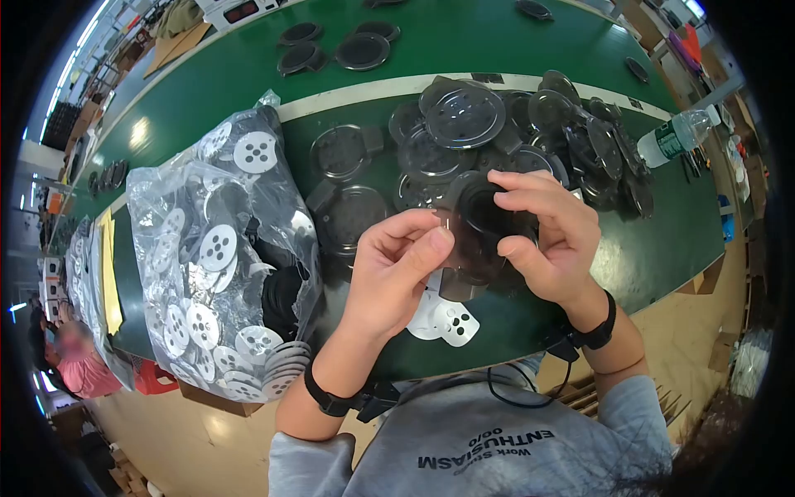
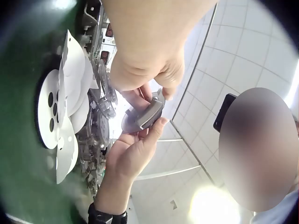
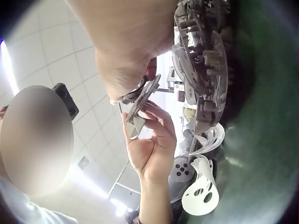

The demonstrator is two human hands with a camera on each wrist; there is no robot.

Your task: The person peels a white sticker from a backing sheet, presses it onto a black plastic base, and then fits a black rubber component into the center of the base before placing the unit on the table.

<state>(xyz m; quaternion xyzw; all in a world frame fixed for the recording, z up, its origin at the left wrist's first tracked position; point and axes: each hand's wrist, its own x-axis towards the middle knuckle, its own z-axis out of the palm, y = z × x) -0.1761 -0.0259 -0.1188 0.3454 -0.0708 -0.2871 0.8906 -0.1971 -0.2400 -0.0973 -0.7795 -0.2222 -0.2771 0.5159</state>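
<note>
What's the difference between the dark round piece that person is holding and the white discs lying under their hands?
The dark piece is smoky and looks partly see-through, while the white discs are opaque. The dark piece is held up between the left hand and right hand; the white discs lie on the green table. The white discs show round holes, but none are plain in the dark piece. Both are roundish.
</note>
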